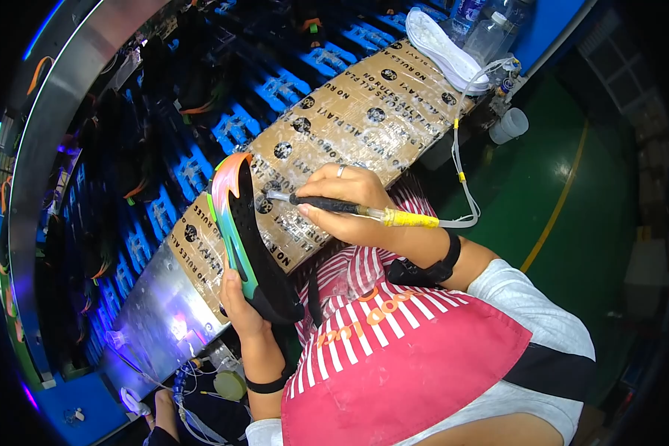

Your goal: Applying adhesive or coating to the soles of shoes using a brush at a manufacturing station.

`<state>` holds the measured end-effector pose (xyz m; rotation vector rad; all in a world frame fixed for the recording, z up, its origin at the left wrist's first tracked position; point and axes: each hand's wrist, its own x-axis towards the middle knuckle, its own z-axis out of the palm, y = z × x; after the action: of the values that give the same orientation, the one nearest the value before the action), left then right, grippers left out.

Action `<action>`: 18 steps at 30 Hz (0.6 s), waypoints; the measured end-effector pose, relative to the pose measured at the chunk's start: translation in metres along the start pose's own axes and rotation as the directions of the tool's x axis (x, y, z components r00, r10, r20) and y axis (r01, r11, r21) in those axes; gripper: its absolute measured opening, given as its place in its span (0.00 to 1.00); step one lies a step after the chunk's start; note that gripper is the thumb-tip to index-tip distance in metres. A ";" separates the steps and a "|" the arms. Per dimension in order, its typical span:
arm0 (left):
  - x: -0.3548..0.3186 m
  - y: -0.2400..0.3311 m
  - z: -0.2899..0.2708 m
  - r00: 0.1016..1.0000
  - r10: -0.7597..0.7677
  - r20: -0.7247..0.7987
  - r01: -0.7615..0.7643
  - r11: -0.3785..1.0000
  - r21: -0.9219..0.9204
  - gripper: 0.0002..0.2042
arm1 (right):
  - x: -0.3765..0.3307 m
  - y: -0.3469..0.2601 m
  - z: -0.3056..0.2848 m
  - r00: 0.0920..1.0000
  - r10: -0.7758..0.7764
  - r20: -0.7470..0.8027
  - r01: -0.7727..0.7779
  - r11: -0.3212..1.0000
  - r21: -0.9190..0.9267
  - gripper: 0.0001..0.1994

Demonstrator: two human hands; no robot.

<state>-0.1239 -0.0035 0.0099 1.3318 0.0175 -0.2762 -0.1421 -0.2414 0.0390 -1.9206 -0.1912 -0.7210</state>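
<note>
The left hand [239,308] has its fingers closed around the heel end of a black shoe sole with rainbow-coloured edging [247,234], held upright over the lap at the near edge of the tape-covered cardboard table [364,119]. The right hand [349,204] pinches a black pen-shaped tool with a yellow collar and white hose [342,208], whose tip touches the sole's inner face. Farther off on the table lie white insoles [442,48].

— What's that in the left hand [239,301]?

— A shoe [247,238], black with a rainbow-coloured sole edge, stood on end, the fingers cupping its lower end.

— And the right hand [347,202]?

— A pen-like tool [349,209], dark grip, yellow rear end with a pale tube trailing off. It lies nearly level, its metal tip touching the shoe's black upper.
</note>
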 end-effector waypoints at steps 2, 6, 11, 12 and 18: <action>-0.001 0.001 0.003 1.000 -0.001 -0.013 0.001 1.000 0.020 0.27 | 0.002 0.000 -0.001 1.000 -0.014 -0.028 0.012 0.999 -0.047 0.08; -0.002 0.002 0.006 1.000 0.028 0.013 -0.028 1.000 0.011 0.27 | 0.008 0.003 -0.003 0.988 -0.144 -0.063 0.133 0.978 -0.159 0.08; -0.002 0.009 0.005 0.977 -0.203 0.063 0.211 0.886 -0.413 0.27 | 0.010 -0.001 -0.005 0.997 -0.062 -0.046 0.058 0.995 -0.077 0.08; -0.002 0.012 0.007 0.977 -0.205 0.059 0.210 0.885 -0.415 0.27 | 0.010 -0.001 -0.006 0.999 -0.020 -0.043 0.018 0.999 -0.047 0.08; 0.001 0.019 -0.008 0.956 -0.185 0.226 0.279 0.805 -0.523 0.29 | 0.012 0.004 -0.009 0.987 0.157 -0.031 -0.147 0.965 0.219 0.08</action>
<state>-0.1180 0.0078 0.0259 0.7210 0.1164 -0.5477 -0.1347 -0.2534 0.0455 -1.6887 -0.0866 -0.6171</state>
